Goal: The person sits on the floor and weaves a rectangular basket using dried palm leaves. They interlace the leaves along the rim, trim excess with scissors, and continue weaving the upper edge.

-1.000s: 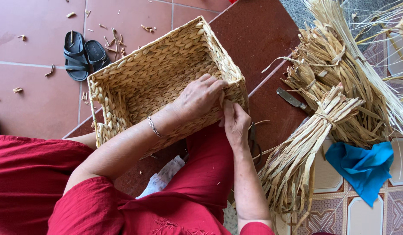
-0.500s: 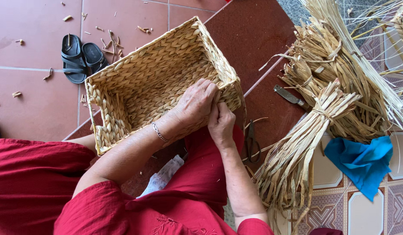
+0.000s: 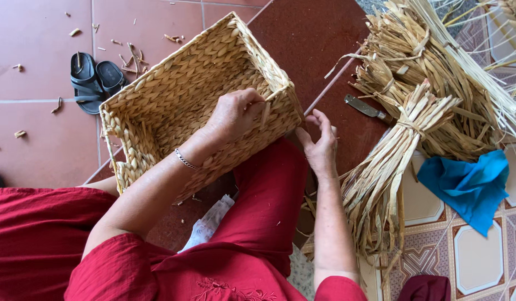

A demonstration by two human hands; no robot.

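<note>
A rectangular basket woven of pale straw (image 3: 174, 100) lies tilted across my lap, its opening turned up and to the left. My left hand (image 3: 235, 114), with a thin bracelet on the wrist, is closed over the basket's near rim by the right corner, and a loose straw end sticks out under its fingers. Just right of that corner, my right hand (image 3: 319, 145) hovers with fingers spread and nothing in it. I cannot tell whether it touches the basket's side.
Bundles of dried straw strips (image 3: 403, 139) lie to the right with a knife (image 3: 366, 107) beside them and a blue cloth (image 3: 470, 184) further right. Black sandals (image 3: 93, 81) and straw scraps sit on the red tiles at the left.
My right hand has come off the basket's corner, moved a little right and opened. My left hand stays on the rim, and the basket has shifted slightly.
</note>
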